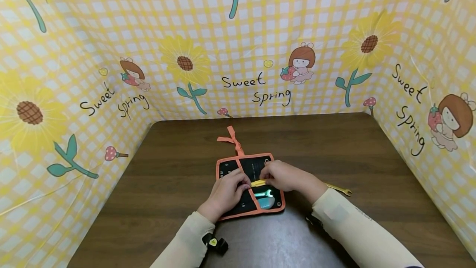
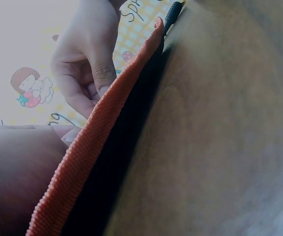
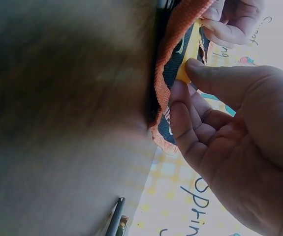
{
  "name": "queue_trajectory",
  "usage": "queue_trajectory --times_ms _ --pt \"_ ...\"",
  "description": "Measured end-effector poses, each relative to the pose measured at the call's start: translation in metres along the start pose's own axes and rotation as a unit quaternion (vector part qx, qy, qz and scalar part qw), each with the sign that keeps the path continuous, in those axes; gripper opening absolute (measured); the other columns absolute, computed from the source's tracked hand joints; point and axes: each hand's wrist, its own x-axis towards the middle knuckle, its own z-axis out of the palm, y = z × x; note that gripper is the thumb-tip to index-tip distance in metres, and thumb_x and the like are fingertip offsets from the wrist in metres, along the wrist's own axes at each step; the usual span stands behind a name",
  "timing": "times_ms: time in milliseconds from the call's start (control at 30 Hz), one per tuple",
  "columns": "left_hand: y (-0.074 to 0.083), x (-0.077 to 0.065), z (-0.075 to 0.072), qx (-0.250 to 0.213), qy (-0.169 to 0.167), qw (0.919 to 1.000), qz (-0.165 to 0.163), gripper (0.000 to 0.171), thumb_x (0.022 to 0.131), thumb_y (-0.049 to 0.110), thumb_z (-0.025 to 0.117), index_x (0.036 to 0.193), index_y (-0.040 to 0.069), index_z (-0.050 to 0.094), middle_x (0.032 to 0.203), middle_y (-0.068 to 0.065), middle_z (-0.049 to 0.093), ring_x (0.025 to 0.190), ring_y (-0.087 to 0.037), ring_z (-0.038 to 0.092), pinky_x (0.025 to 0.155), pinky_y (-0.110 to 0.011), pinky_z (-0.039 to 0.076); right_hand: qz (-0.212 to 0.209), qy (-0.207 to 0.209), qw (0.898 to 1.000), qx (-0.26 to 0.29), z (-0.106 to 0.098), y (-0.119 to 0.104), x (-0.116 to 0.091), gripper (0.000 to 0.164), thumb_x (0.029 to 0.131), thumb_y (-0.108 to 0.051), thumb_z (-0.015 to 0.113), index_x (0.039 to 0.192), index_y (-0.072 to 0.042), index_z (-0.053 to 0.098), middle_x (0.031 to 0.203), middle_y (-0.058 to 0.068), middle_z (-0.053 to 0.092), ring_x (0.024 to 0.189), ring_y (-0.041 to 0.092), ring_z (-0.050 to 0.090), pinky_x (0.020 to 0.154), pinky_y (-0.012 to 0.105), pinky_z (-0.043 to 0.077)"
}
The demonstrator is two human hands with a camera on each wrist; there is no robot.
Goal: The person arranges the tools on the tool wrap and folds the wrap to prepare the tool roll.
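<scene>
A black tool pouch [image 1: 248, 164] with orange trim lies unfolded on the table. My right hand [image 1: 280, 175] pinches a yellow wrench [image 1: 258, 183] between thumb and fingertips. One end of that wrench sits at the pouch's orange pocket edge; both its ends are hidden. At the same edge, my left hand [image 1: 227, 189] pinches the pocket with thumb and finger, close to the wrench in the right wrist view. Below the yellow wrench, a green wrench [image 1: 264, 194] and a light blue tool [image 1: 266, 203] stick out of the pocket.
A gold wrench [image 1: 340, 189] lies on the table [image 1: 178, 144] right of the pouch, partly behind the right forearm. Orange tie straps [image 1: 232, 137] stretch out from the pouch's far edge. Yellow checked cloth [image 1: 208, 24] surrounds the table at the back and sides.
</scene>
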Motion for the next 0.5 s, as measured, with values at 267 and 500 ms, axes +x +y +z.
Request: queue_trajectory --times_ms 267,500 --pt "-0.0012 -0.0001 -0.0003 -0.003 0.002 1.0 -0.001 0.011 0.099 0.023 0.076 0.094 0.031 0.069 0.097 0.017 0.058 0.078 -0.002 0.056 0.07 -0.027 0.051 0.004 -0.002 1.0 0.004 0.0001 0.0007 -0.0005 0.018 0.098 -0.002 0.071 0.11 -0.012 0.08 0.098 -0.001 0.069 0.099 0.016 0.065 0.093 0.039 0.055" --pt "-0.0025 0.0011 0.0002 -0.016 0.002 0.9998 -0.007 0.004 0.102 0.029 0.072 0.098 0.03 0.073 0.099 0.018 0.059 0.081 -0.002 0.057 0.07 -0.026 0.051 0.01 -0.001 1.0 0.005 0.0009 0.0028 -0.0031 0.018 0.097 -0.001 0.072 0.108 -0.014 0.08 0.1 -0.001 0.064 0.085 0.009 0.059 0.077 0.031 0.054"
